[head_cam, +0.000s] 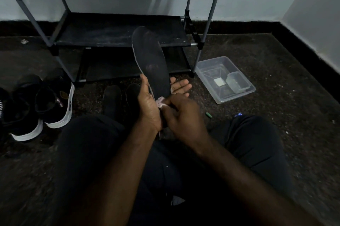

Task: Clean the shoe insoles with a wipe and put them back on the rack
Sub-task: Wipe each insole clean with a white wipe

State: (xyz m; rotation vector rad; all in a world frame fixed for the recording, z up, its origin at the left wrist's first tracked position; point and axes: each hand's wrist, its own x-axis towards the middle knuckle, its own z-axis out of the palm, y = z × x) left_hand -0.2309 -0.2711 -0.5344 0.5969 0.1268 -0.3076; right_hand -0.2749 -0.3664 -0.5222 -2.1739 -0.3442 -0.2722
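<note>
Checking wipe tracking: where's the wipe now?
Head view, centre: wipe pinched by right hand against the lower end of the insole held by left hand.

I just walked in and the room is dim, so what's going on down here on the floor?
A person sits on the floor in front of a shoe rack, cleaning a shoe insole. The left hand holds a dark insole upright, and the right hand pinches a pale wipe against its lower end. Two more insoles lie on the floor by the rack. No insole shows on the rack yet.
</note>
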